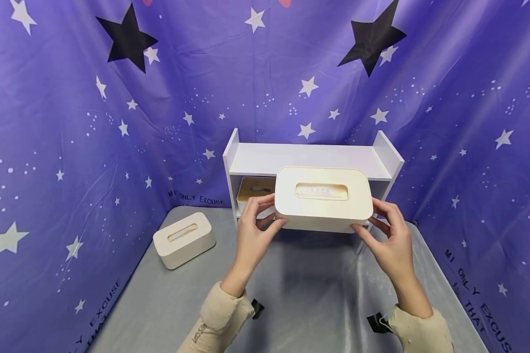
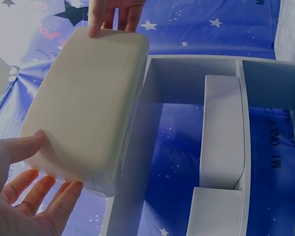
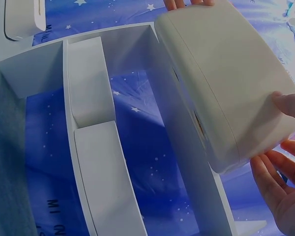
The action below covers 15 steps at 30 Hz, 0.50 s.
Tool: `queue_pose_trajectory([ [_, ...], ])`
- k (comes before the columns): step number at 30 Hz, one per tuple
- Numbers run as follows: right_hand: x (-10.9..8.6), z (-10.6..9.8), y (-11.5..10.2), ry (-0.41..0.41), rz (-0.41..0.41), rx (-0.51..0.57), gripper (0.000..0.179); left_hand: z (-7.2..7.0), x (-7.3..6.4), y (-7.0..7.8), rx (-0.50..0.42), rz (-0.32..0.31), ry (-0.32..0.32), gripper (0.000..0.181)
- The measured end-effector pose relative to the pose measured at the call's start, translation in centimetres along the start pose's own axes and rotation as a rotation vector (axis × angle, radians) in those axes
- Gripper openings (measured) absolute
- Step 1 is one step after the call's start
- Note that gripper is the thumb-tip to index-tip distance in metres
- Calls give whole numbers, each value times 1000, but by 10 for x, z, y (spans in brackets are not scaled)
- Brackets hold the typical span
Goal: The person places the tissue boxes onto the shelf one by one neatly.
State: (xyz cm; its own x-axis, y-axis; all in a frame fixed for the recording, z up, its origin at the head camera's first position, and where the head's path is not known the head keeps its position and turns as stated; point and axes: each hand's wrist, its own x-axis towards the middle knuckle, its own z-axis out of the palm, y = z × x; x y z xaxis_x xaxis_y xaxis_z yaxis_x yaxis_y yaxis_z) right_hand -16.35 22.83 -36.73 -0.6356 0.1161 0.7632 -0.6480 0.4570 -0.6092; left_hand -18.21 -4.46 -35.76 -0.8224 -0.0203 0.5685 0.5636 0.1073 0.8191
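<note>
A cream tissue box (image 1: 320, 208) is held up in front of the white shelf unit (image 1: 309, 157), its slotted top facing the head camera. My left hand (image 1: 256, 230) grips its left end, thumb on the front side and fingers round the far side. At the opposite end my right hand (image 1: 390, 240) holds it the same way. Both wrist views show the tissue box (image 2: 83, 103) close to the unit's top board. Inside the unit, two pale boxes, one (image 3: 91, 78) and another (image 3: 105, 172), stand side by side on the lower board; the held box mostly hides them in the head view.
Another cream tissue box (image 1: 185, 250) lies on the grey tabletop (image 1: 300, 304) to the left of the unit. Raised side panels (image 1: 388, 154) edge the unit's top. Purple star-printed curtains (image 1: 265, 83) hang behind and at both sides.
</note>
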Motion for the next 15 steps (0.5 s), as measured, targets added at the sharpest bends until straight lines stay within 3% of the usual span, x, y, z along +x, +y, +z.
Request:
queue_pose_trajectory([
  [15,8,2,-2,1,3,11,71,-2,7,3,3,15,1,51],
])
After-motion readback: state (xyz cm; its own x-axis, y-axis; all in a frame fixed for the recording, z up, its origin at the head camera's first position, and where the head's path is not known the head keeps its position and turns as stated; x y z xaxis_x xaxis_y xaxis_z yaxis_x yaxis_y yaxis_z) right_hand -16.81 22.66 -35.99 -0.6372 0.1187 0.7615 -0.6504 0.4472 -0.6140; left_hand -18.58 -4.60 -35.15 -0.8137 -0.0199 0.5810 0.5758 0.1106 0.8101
